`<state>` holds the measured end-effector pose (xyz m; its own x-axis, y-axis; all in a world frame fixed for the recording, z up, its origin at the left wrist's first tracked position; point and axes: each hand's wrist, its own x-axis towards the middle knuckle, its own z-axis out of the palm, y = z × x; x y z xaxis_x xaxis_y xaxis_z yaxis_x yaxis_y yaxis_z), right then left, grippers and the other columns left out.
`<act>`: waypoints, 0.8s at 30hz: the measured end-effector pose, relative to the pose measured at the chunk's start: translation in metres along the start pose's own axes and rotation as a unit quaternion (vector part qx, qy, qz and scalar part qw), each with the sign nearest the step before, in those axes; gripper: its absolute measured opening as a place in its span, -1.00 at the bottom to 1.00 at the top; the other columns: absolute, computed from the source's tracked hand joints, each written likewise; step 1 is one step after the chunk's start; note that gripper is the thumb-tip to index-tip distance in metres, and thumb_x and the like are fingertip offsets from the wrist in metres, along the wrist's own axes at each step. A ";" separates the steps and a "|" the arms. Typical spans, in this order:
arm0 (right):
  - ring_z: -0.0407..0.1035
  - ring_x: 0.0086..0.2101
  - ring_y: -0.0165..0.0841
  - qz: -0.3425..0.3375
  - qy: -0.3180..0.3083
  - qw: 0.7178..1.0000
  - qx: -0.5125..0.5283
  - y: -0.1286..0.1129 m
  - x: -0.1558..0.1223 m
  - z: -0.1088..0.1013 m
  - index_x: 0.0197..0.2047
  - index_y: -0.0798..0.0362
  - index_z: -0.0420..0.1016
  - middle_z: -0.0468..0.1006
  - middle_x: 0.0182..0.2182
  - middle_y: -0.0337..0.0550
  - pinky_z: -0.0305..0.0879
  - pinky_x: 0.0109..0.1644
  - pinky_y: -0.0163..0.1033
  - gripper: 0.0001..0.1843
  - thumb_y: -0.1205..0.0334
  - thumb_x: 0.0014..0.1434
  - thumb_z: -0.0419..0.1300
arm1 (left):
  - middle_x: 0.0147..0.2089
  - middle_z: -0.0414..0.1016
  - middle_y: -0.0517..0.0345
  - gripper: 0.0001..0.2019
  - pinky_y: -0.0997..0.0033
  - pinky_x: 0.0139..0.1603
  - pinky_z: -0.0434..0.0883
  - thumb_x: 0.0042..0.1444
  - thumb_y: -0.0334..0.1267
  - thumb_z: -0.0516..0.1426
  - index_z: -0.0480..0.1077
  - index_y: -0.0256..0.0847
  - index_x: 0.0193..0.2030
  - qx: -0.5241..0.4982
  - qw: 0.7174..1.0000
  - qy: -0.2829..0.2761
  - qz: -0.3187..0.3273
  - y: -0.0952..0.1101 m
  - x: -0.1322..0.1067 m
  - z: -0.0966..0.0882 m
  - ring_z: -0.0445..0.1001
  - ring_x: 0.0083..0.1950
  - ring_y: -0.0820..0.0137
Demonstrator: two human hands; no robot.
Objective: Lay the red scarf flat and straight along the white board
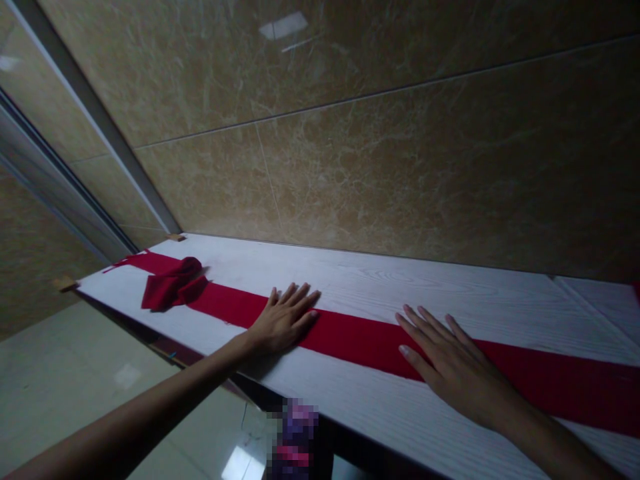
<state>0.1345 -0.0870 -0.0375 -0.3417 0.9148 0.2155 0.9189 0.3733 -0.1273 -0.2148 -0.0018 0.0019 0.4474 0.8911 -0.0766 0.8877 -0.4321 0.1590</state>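
A long strip of red cloth (360, 340) runs lengthwise along the white wood-grain table (380, 280). My left hand (283, 320) lies on the strip left of the middle, palm down with its fingers spread. Farther right, my right hand (445, 357) is also over the cloth, fingers stretched out and apart. Between the two hands the strip looks flat. Toward the far left end, a bunched heap of the same red cloth (173, 283) sits on top of the strip. Beyond the heap, the strip ends in thin strands near the table's edge.
A tan marbled tile wall (325, 180) stands along the table's far side. Small brown blocks (67, 285) sit at the left corners. Below the near edge is a shiny floor (115, 380), with a pixelated patch at the bottom. A red item (637, 290) shows at the right edge.
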 end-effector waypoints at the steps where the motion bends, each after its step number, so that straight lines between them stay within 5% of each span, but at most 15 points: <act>1: 0.01 0.44 -0.07 -0.001 0.002 1.000 0.000 0.000 0.000 0.001 0.51 -0.04 0.18 0.18 0.45 -0.11 0.01 0.47 0.36 -0.26 -0.24 0.47 -0.22 | 0.64 -0.20 0.07 -0.33 -0.46 0.51 -0.21 0.44 0.23 -0.27 -0.05 0.09 0.59 0.010 1.000 0.007 -0.009 -0.013 -0.002 -0.002 -0.26 0.64 -0.12; 10: 0.01 0.44 -0.08 0.000 -0.003 1.000 -0.016 0.002 0.000 0.003 0.50 -0.05 0.21 0.16 0.45 -0.13 0.01 0.48 0.33 -0.25 -0.26 0.47 -0.24 | 0.63 -0.16 -0.01 -0.31 -0.42 0.47 -0.03 0.44 0.13 -0.32 -0.06 -0.07 0.60 0.086 0.992 0.010 -0.094 -0.140 -0.021 -0.017 -0.19 0.64 -0.11; 14: 0.02 0.44 -0.09 0.002 0.019 1.000 -0.016 0.003 -0.001 0.006 0.50 -0.06 0.21 0.19 0.45 -0.13 0.02 0.48 0.33 -0.26 -0.27 0.47 -0.22 | 0.61 0.00 -0.02 -0.30 -0.33 0.43 0.10 0.42 0.11 -0.32 0.04 -0.06 0.58 0.124 0.982 0.038 -0.135 -0.190 -0.030 -0.027 -0.02 0.61 -0.10; 18: 0.03 0.44 -0.09 0.000 0.016 1.000 -0.010 0.004 -0.001 0.007 0.51 -0.10 0.20 0.19 0.45 -0.14 0.03 0.48 0.30 -0.29 -0.24 0.48 -0.20 | 0.58 0.09 -0.01 -0.29 -0.20 0.44 0.14 0.40 0.12 -0.32 0.09 -0.08 0.57 0.128 0.981 0.037 -0.137 -0.214 -0.034 -0.035 0.06 0.59 -0.03; 24: 0.00 0.44 -0.10 0.007 -0.003 1.000 -0.014 0.003 -0.001 0.004 0.51 -0.08 0.20 0.16 0.45 -0.13 -0.01 0.49 0.32 -0.24 -0.29 0.47 -0.25 | 0.60 0.04 0.00 -0.25 -0.16 0.47 0.10 0.38 0.15 -0.35 0.06 -0.11 0.57 0.115 0.983 0.037 -0.138 -0.220 -0.033 -0.032 0.04 0.60 0.04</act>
<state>0.1369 -0.0858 -0.0418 -0.3308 0.9206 0.2074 0.9285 0.3568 -0.1026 -0.4278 0.0683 0.0008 0.1849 0.9827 -0.0124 0.9791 -0.1853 -0.0842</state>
